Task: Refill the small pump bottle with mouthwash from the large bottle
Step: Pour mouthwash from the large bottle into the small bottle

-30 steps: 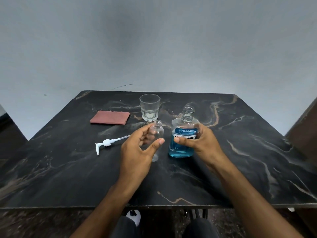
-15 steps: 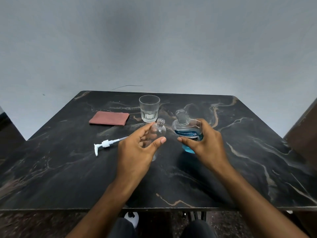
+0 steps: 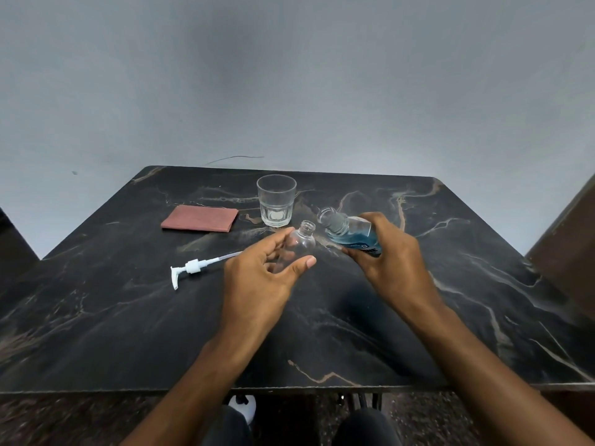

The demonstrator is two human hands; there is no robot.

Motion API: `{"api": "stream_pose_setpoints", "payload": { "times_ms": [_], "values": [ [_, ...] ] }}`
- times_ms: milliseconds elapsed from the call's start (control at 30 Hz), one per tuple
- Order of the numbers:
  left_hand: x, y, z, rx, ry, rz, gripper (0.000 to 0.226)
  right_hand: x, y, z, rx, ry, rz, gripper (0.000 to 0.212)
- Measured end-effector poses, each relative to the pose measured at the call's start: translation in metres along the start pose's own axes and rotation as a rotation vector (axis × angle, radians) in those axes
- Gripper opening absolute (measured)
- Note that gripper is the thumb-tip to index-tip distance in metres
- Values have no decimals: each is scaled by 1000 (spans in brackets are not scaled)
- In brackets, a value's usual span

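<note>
Two open necks nearly meet: the large bottle (image 3: 352, 233), tilted left with its blue mouthwash toward the neck, sits just right of the small bottle's (image 3: 297, 244) mouth. Right hand (image 3: 386, 255) wraps the large bottle; left hand (image 3: 267, 268) holds the small one, fingers (image 3: 273, 241) behind, thumb in front. Judgement: bring lip over mouth before tipping further, pour thinly, keep the small bottle upright above the tabletop (image 3: 128, 317). Pump head (image 3: 193, 267) lies apart, left.

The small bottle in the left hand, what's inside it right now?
The small bottle looks clear and empty, with no blue liquid visible. Its lower part is covered by the left hand, so the bottom cannot be checked.
</note>
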State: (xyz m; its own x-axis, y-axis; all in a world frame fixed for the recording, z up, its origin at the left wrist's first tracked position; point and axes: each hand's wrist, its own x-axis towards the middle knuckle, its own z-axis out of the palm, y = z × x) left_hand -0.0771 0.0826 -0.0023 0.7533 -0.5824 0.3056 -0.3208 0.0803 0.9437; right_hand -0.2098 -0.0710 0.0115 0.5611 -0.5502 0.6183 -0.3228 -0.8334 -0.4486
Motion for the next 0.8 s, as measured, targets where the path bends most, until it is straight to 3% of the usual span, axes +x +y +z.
{"api": "stream_pose_setpoints", "payload": {
  "times_ms": [800],
  "values": [
    [2, -6, 6, 40, -13, 0, 63, 4, 13, -2, -174, -16, -84, 57]
  ]
}}
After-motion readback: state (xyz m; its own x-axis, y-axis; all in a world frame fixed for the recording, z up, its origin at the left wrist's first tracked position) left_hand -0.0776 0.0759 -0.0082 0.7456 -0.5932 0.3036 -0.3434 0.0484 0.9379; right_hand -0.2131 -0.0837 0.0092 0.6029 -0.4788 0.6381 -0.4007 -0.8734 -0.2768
